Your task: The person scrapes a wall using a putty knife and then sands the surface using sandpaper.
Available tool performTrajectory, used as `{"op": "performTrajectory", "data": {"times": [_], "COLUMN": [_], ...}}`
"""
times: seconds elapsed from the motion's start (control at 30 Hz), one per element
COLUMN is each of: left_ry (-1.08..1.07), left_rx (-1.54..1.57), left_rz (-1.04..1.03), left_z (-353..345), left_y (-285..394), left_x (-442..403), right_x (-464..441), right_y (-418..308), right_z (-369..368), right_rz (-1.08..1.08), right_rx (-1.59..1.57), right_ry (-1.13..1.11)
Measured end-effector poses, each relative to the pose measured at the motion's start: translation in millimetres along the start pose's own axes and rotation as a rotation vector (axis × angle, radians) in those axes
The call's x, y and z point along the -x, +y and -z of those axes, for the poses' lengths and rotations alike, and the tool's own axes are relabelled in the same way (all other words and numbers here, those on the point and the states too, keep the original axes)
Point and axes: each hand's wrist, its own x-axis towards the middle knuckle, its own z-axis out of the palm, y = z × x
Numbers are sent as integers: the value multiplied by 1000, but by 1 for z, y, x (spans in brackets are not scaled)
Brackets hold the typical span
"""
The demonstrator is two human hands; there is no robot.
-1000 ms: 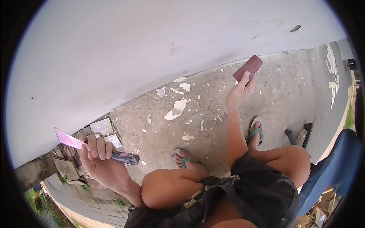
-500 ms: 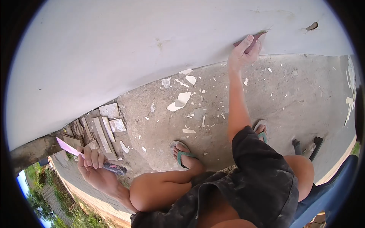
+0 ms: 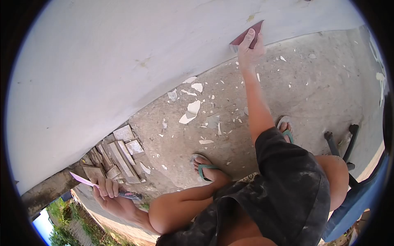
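In the head view, my right hand [image 3: 252, 52] presses a folded piece of reddish-brown sandpaper [image 3: 257, 28] against the white wall [image 3: 102, 53], close to its bottom edge. The thumb lies over the sheet, and pale dust coats the fingers. A small yellowish mark [image 3: 251, 17] shows on the wall just above the sandpaper. Down at the left, my left hand [image 3: 117, 203] grips a putty knife [image 3: 84, 180]. Its pinkish blade points toward the wall base, and its dark, paint-stained handle [image 3: 130, 195] sticks out past the fingers. The blade appears apart from the wall.
White paint flakes [image 3: 191, 111] litter the concrete floor [image 3: 172, 135]. Broken tile strips [image 3: 121, 158] lie piled by the wall at left. My sandalled feet [image 3: 207, 168] rest on the floor. At right stand black chair legs [image 3: 349, 143] and a blue seat [image 3: 365, 197].
The camera view has turned, shifting the scene. My right hand with the sandpaper has slid slightly down the wall, exposing more of the yellowish mark. My left hand still holds the putty knife.
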Motion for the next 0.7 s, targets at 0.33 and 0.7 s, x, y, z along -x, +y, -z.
{"op": "performTrajectory", "data": {"times": [0.33,0.7], "left_ry": [-20,-27], "left_rx": [27,2], "left_rz": [69,72], "left_z": [1,-6], "left_y": [-10,-16], "left_x": [-12,-18], "right_x": [12,35], "right_y": [-8,-61], "right_z": [-3,-15], "right_rz": [90,450], "right_rx": [38,-77], "right_ry": [-91,-160]}}
